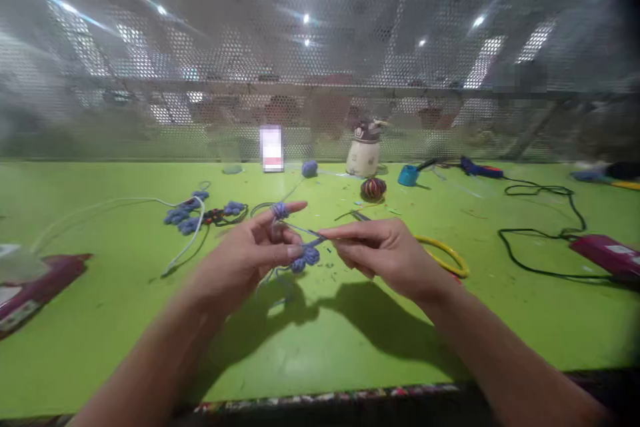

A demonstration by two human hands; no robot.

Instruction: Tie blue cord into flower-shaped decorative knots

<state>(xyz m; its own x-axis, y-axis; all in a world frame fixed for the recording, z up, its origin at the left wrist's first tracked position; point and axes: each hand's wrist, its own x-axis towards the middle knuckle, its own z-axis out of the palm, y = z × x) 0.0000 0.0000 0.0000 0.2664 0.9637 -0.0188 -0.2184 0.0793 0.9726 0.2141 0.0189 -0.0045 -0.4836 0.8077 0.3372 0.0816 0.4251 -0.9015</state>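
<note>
My left hand [257,247] pinches a small blue-purple crochet piece [306,257] between thumb and fingers. Yarn of the same colour [280,211] is wound round its raised index finger, and loose strands hang below. In my right hand [385,253], closed fingertips grip a thin crochet hook [316,234], whose tip meets the yarn at the piece; most of its shaft is hidden by the fingers. From the left hand a strand runs back to a small blue-purple yarn ball [309,169]. Left of my hands lie finished-looking blue crochet flowers [185,215] with a dark cord.
On the green table [310,360] stand a lit phone [271,148], a cream bottle [363,157] and a teal container [409,175]. A multicoloured yarn ball [373,189], a yellow ring [453,253], a white cable [125,200] and a maroon power strip [607,255] with black cord lie around.
</note>
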